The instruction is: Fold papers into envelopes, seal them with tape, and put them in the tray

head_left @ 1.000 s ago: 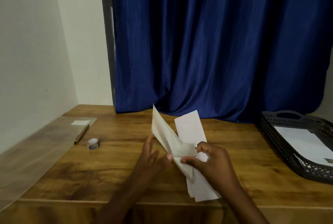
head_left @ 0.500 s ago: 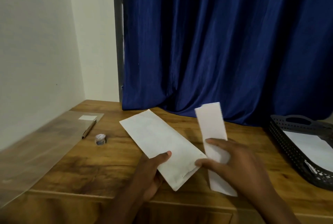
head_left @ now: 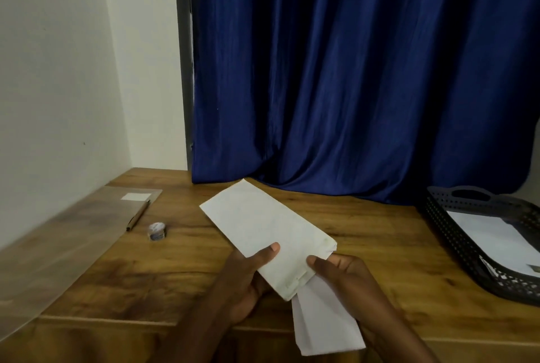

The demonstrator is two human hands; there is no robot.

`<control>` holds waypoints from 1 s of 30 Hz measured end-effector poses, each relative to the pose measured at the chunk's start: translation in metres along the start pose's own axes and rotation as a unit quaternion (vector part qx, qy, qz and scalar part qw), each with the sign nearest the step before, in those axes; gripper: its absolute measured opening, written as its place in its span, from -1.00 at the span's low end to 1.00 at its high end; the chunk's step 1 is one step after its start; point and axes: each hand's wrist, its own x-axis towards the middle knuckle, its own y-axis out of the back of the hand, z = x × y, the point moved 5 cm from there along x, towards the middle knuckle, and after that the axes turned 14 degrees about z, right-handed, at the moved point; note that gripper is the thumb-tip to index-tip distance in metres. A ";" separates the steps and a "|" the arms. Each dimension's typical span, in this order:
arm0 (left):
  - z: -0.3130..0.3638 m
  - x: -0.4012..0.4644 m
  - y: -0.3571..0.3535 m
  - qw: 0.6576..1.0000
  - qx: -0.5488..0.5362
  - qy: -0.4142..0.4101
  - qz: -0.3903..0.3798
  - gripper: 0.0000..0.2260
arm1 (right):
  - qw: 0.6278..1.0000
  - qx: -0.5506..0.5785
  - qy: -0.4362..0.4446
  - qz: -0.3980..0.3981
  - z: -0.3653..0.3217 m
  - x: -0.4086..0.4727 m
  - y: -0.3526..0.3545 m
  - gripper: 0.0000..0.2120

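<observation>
A cream envelope slants over the middle of the wooden table. My left hand grips its near end, thumb on top. My right hand holds a folded white paper whose upper end is tucked into or under the envelope's open end; which one I cannot tell. The paper's lower part sticks out past the table's front edge. A small roll of tape lies on the table to the left. A dark perforated tray at the right edge holds white sheets.
A pen and a small white slip lie on a clear plastic sheet along the left wall. A blue curtain hangs behind the table.
The folded paper, held upright beside the envelope half a second ago, has swung down and its end now sits at the envelope's opening. The envelope has stayed in my left hand.
</observation>
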 end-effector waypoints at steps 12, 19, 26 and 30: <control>0.058 -0.020 -0.002 0.769 0.583 -0.220 -0.143 -0.54 | 1.000 0.002 -0.001 -0.010 0.027 0.042 0.025 -0.68; 0.023 -0.003 -0.050 0.616 0.635 -0.389 -0.259 0.16 | 0.999 0.011 0.029 -0.018 0.034 0.044 0.019 -0.27; 0.000 0.019 -0.040 0.673 0.595 -0.380 -0.221 -0.01 | 0.997 0.020 0.047 -0.063 0.031 0.037 0.024 -0.56; 0.007 0.017 -0.040 0.653 0.599 -0.426 -0.183 0.10 | 0.995 0.017 0.041 -0.087 0.033 0.037 0.028 -0.63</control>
